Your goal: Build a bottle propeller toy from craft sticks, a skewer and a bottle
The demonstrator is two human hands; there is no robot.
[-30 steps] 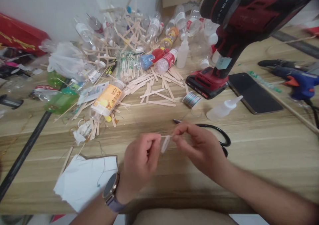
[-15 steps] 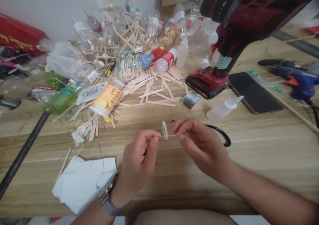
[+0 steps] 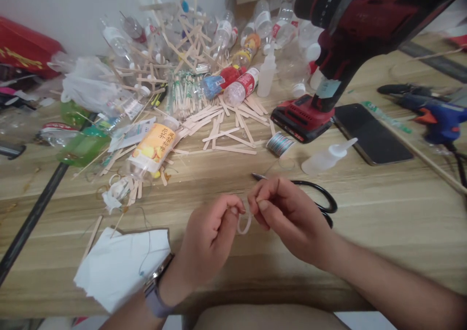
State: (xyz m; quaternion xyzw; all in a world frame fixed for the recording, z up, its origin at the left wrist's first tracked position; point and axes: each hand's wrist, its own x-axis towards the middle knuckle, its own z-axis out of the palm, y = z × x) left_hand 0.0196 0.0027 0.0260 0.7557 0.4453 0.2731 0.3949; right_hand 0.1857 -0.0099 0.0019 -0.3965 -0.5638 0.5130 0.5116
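Note:
A translucent whitish plastic ring (image 3: 249,224) hangs between my two hands, close to my left fingertips. My left hand (image 3: 211,237) is closed in a pinch on a thin pale strand, which the fingers mostly hide; whether it is thread or a fine stick I cannot tell. Just to the right, my right hand (image 3: 288,218) pinches too, thumb against forefinger, at the strand's other end. Scissors with black handles (image 3: 324,193) lie on the table behind my right hand, partly covered by it.
A spool of coloured thread (image 3: 280,145), a squeeze bottle (image 3: 324,159), a phone (image 3: 374,133) and a cordless drill (image 3: 328,72) stand or lie beyond my right hand. Wooden sticks (image 3: 233,137) and plastic bottles crowd the back. White paper (image 3: 120,262) lies left; a glue gun (image 3: 438,118) right.
My hands have come closer together, with the strand between them now barely visible. The ring has dropped and turned, hanging lower by my left fingertips. More of the scissors shows.

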